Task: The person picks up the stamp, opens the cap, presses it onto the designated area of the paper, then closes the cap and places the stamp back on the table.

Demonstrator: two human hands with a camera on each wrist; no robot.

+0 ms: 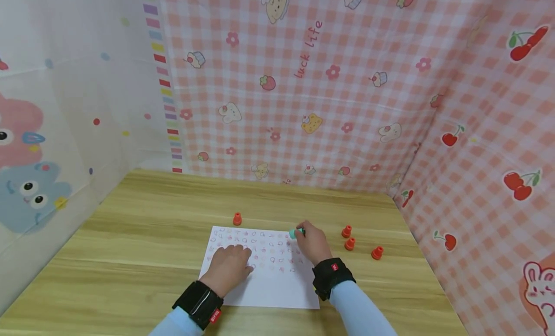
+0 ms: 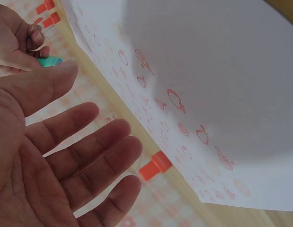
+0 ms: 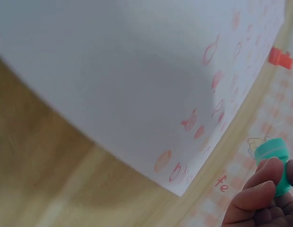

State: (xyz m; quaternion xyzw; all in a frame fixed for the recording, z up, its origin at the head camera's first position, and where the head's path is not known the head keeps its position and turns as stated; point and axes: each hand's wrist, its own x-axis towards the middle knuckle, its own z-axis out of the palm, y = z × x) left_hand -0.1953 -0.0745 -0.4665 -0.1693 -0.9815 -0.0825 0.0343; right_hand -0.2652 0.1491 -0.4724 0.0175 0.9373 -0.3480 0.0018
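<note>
A white sheet of paper lies on the table, its far part covered in rows of small reddish printed marks. My right hand pinches a small teal stamp between thumb and fingers, near the sheet's far right corner. In the right wrist view the stamp is tilted, and part of it is hidden by the fingers. Over the left part of the sheet is my left hand, holding nothing. Its fingers are relaxed and spread a little in the left wrist view. Whether they touch the paper I cannot tell.
One red stamp stands just beyond the sheet's far left corner. Several more red stamps, among them a rightmost one, stand to the right of the paper. Patterned cloth walls close off the wooden table behind and at both sides.
</note>
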